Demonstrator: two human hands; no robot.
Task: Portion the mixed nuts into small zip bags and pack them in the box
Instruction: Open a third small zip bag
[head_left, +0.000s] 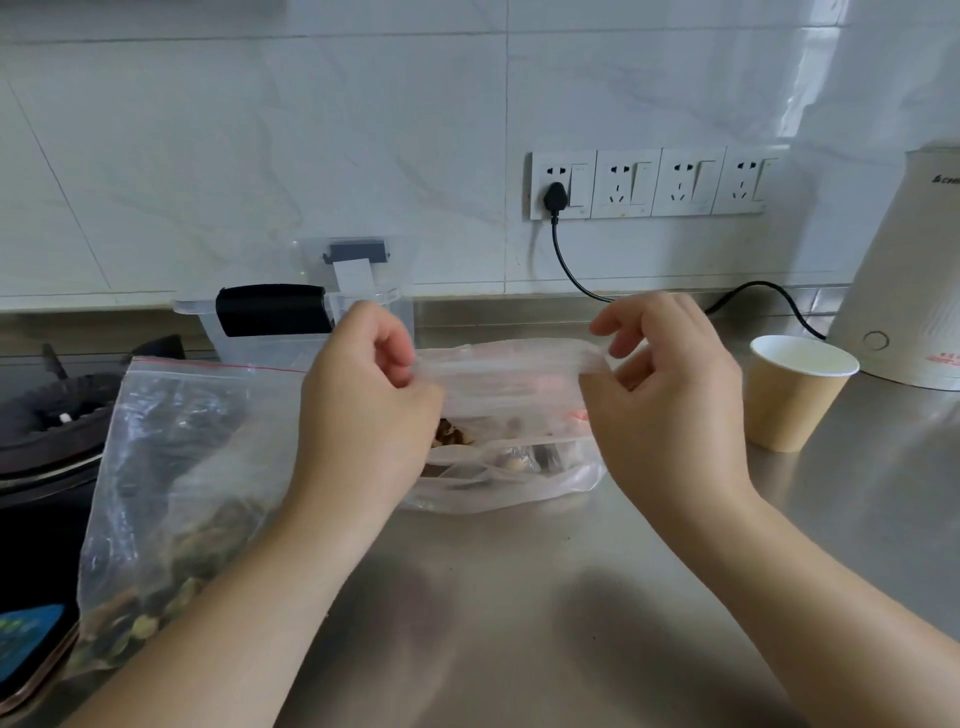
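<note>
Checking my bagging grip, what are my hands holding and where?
Both hands, left hand and right hand, pinch the small clear plastic zip bag at opposite ends of its top edge.

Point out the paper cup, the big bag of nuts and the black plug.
paper cup (789, 402), head view, on its brown side wall.
big bag of nuts (171, 467), head view, on its clear front.
black plug (556, 200), head view, on its body.

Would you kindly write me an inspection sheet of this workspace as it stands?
Surface: steel counter, bare in front.
Job's things: small zip bag holding a few nuts; large nut bag at left; clear box behind.
Clutter: paper cup; phone at the left edge.
Hands: left hand and right hand pinch the small bag's top.
Cables: black cord plugged into the wall socket.
Surroundings: white kettle, gas hob, tiled wall.
</note>
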